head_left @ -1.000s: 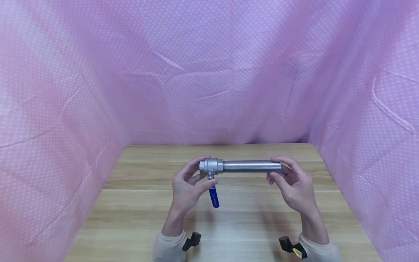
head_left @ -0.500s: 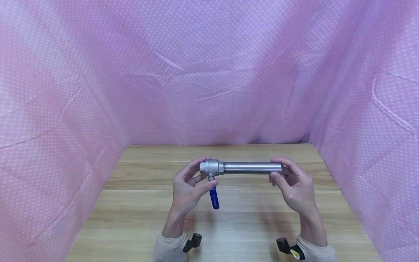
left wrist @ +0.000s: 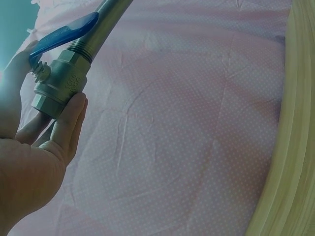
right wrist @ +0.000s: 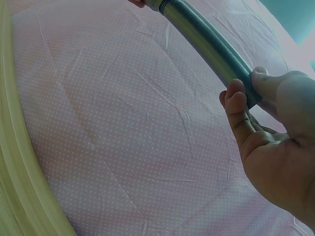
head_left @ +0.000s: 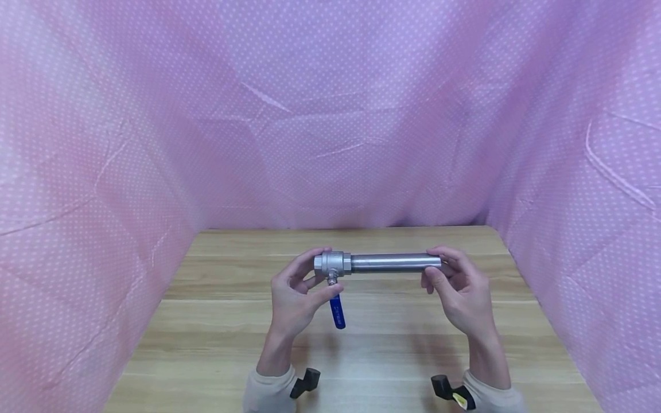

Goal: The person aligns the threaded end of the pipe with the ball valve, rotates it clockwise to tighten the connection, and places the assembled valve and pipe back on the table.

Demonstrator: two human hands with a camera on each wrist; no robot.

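Left hand (head_left: 293, 298) clamped on the ball valve (head_left: 333, 263); right hand (head_left: 467, 295) closed about the plain end of the steel pipe (head_left: 392, 263). Valve and pipe lie in line between the two.

Status: pipe end sits in the valve port facing the right hand. Left wrist view shows exposed thread (left wrist: 81, 50) just outside that port; judged engaged but not fully run in. Depth inside the port cannot be seen. What looks to be left, if a full seat is wanted, is that remaining thread. No fitting shows in the valve's hex end on the left-hand side, though fingers partly cover it.

Pose: left palm below and outside the valve, fingers behind its body, thumb in front against the base of the blue lever (head_left: 338, 312), which hangs just right of the thumb, toward the person. Right thumb on the near side of the pipe, fingers on the far side. Wrists well apart, bent inward. Whether either hand is twisting: cannot tell.

Below both hands, the bench (head_left: 382, 355), judged not in contact with the part. Beyond them, dotted pink cloth (head_left: 330, 143).
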